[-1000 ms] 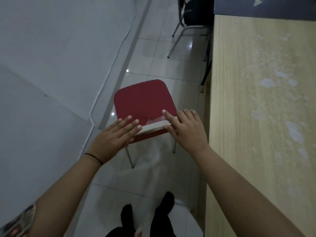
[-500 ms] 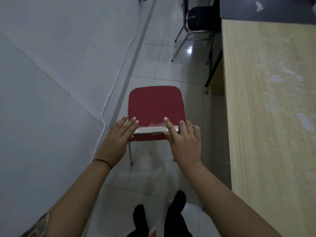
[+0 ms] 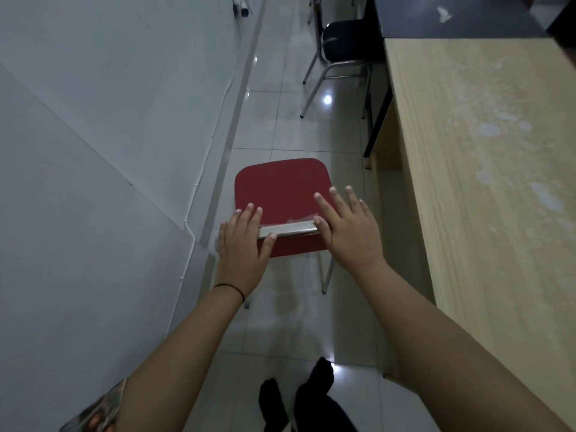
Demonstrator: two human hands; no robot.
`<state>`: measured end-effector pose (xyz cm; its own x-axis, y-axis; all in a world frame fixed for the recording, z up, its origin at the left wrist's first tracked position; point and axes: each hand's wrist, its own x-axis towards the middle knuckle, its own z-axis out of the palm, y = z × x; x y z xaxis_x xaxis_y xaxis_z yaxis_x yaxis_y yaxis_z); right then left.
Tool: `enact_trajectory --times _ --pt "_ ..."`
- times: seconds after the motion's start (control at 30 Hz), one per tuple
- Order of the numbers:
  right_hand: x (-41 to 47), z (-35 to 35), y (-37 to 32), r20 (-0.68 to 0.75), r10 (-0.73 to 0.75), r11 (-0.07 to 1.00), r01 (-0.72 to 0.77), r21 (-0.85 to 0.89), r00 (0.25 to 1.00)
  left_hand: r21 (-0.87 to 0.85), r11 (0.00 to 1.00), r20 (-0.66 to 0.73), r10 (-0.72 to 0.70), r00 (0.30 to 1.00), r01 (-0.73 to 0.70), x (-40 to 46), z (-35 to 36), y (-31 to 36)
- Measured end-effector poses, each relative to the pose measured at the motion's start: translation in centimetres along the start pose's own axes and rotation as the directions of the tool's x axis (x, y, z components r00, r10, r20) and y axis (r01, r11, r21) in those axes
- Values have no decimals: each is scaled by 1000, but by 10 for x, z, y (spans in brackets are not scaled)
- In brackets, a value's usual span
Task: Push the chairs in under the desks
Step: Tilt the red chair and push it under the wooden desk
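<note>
Red padded metal-legged chair (image 3: 280, 188): on glossy white-tiled floor (image 3: 280, 126), left of light wood-grain bench (image 3: 483, 182). Left hand (image 3: 241, 247), right hand (image 3: 349, 229): fingers straight, resting on backrest top.

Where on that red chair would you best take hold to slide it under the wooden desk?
Probably the top edge of the backrest, from behind the red chair, one hand near each end. That edge is a straight bar facing the person, where the left hand and right hand are now. The seat still stands clear beside the wooden desk, so the chair needs turning towards it.
</note>
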<state>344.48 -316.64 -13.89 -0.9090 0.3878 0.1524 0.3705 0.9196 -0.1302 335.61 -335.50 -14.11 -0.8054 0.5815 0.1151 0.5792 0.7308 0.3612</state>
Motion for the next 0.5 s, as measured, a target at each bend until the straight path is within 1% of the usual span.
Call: enact_trajectory --times 0.1,0.23,0.4,0.5 --pt "-7 5 -2 -114 -27 1000 26 -13 993 -9 999 -14 42 999 -42 0 0 -4" --pt "-9 13 0 -241 -43 998 30 -59 969 -3 988 -48 155 987 -155 2 0 -14" --pt "-13 16 -5 -300 -51 994 20 -108 953 -12 966 -77 258 963 -260 3 1 -29" --pt "-18 16 -18 -322 -16 992 -24 -121 947 -21 951 -85 304 949 -307 6 -2 -41"
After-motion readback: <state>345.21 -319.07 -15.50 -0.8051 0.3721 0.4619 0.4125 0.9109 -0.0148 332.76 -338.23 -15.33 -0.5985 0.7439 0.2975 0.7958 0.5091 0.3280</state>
